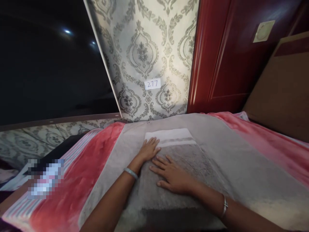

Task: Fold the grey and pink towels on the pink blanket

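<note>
A grey-brown towel (178, 158) with white bands at its far end lies spread flat on a grey cloth (217, 154). My left hand (149, 149) rests flat near the towel's far left edge, fingers spread over the white band. Close beside it, my right hand (175, 175) presses palm down on the towel's middle, its fingers apart and pointing left. Neither hand grips anything. My forearms cover parts of the towel's near side and the cloth.
Red-and-pink fabric (96, 164) borders the cloth on both sides. A large dark screen (53, 64) stands at the left. Behind is patterned wallpaper (166, 42) with a paper label (152, 83) reading 277. A cardboard box (282, 90) leans by the red wooden panel (224, 54) at right.
</note>
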### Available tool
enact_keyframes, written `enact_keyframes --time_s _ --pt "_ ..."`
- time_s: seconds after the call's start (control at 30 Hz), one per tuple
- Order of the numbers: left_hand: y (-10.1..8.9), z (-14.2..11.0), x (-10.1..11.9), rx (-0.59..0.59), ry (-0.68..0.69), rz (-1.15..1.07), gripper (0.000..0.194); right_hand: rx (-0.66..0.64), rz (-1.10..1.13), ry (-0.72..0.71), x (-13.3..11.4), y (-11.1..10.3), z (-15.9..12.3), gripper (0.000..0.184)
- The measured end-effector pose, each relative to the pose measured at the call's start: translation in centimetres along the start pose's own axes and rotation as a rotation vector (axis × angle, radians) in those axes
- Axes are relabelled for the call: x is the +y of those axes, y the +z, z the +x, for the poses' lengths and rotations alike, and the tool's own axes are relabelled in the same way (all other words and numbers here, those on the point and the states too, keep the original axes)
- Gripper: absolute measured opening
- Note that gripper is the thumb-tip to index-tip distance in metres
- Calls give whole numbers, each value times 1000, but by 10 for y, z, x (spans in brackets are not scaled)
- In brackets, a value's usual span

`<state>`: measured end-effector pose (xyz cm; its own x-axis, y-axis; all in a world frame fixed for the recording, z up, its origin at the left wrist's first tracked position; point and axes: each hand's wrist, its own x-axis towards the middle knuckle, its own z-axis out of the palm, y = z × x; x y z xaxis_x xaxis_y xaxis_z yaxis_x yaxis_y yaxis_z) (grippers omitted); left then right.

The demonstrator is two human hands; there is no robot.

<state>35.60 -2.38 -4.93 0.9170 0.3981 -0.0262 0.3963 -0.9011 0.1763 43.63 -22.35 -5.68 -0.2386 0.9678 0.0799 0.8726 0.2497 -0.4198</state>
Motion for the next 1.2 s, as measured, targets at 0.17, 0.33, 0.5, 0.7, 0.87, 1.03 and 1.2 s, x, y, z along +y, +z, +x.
enact_keyframes --time_s 0.17,0.33,0.5,0.7,0.87,1.03,1.2 --pt "-2 28 -20 15 -253 51 69 -17 28 16 1 -1 1 66" --pt "0 33 -28 50 -324 59 67 4 33 7 1 1 1 66" --pt "-13 34 -21 23 -341 87 65 106 107 22 7 -6 -2 62" --pt "-28 46 17 105 -137 124 58 360 -94 485 61 -53 16 54" --pt "-3 62 40 48 16 73 57 309 -230 689 114 -64 24 54" --pt "10 67 33 86 -95 100 64 313 -233 684 133 -47 19 55" --pt "-3 62 6 26 -293 137 69 348 -213 766 138 -47 18 58"
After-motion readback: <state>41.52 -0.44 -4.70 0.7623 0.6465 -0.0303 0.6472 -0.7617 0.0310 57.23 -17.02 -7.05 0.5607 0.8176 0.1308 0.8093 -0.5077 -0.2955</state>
